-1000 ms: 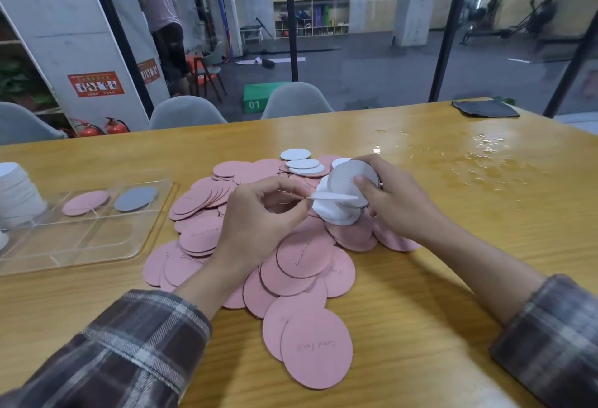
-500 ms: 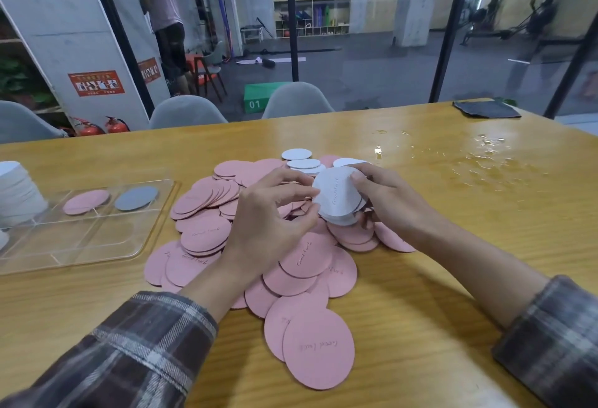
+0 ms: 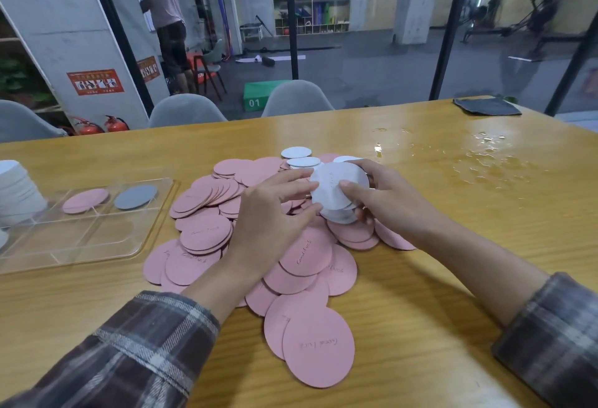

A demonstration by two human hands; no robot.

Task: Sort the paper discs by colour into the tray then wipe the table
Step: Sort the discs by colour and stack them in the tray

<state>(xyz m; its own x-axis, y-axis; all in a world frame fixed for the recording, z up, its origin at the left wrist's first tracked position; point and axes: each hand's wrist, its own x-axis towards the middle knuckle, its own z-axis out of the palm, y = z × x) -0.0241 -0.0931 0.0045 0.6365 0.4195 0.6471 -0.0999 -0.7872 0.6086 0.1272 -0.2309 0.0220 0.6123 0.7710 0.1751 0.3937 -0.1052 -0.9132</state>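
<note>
A person in plaid sleeves leaned over a wooden table (image 3: 453,294) strewn with paper discs. The right hand (image 3: 385,203) grasped a small stack of white discs (image 3: 333,187), thumb laid across the top face and fingers curled beneath. It held the stack just above the far side of a sprawling heap of pink discs (image 3: 207,236). The left hand (image 3: 271,213) set its bent fingertips against the stack's left edge; whether it gripped or merely touched could not be told from where I stood. Two loose white discs (image 3: 296,152) lay on the heap's far edge. To the left, a clear divided tray (image 3: 81,245) held one pink disc (image 3: 85,201) and one grey disc (image 3: 136,196) in neighbouring far compartments. A tall pile of white discs (image 3: 19,190) stood just beyond the tray's left end. Spilled water (image 3: 485,161) glistened to the right, and a dark cloth (image 3: 487,106) lay at the far corner.
</note>
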